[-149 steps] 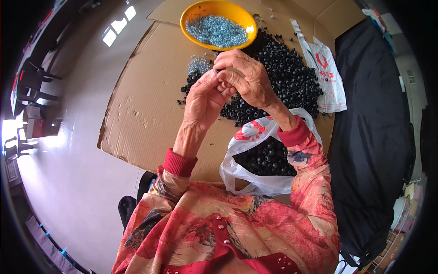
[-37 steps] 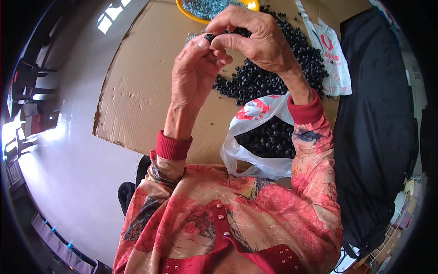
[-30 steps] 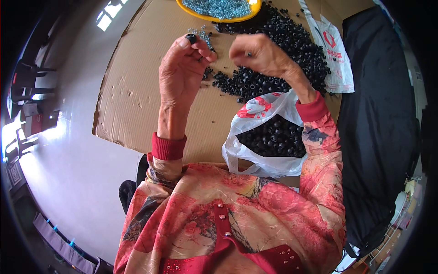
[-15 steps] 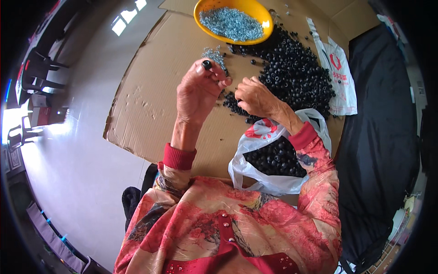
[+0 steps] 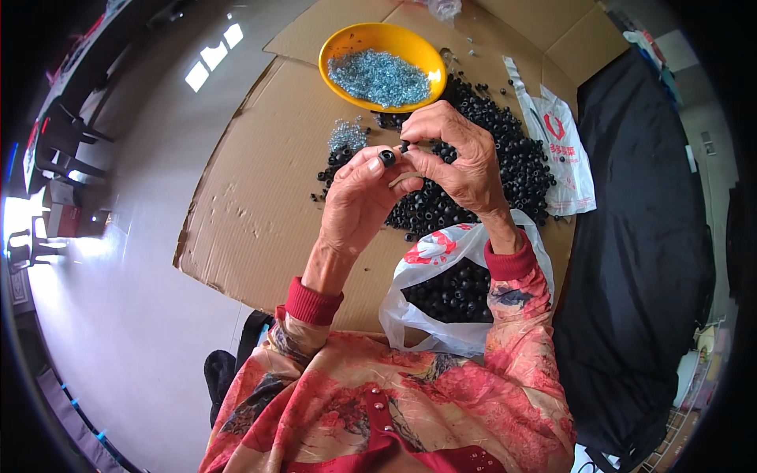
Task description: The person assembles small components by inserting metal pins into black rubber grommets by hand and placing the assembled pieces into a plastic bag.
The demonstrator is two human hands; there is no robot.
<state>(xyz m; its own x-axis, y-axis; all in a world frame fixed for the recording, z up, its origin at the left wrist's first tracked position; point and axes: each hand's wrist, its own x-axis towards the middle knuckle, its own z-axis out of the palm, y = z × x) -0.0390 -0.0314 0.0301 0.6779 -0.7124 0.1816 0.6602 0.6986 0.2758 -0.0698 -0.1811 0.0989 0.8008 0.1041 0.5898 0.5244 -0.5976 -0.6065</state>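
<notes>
I have both hands raised together above the cardboard, forearms angled inward. My left hand (image 5: 359, 197) is curled, thumb and fingertips pinching a small black ring (image 5: 387, 158). My right hand (image 5: 457, 154) arches over it, fingers closed on a second tiny black piece (image 5: 404, 147) just beside the ring. The black pile (image 5: 505, 165) lies beneath the right hand, the yellow bowl (image 5: 347, 47) beyond both.

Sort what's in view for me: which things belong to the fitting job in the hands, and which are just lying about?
In use:
left hand pinching a small black ring
right hand holding a second black piece
pile of black rings
orange bowl of silvery bits
open white bag of black rings

Lying about:
flat printed bag
black cloth
chairs
</notes>
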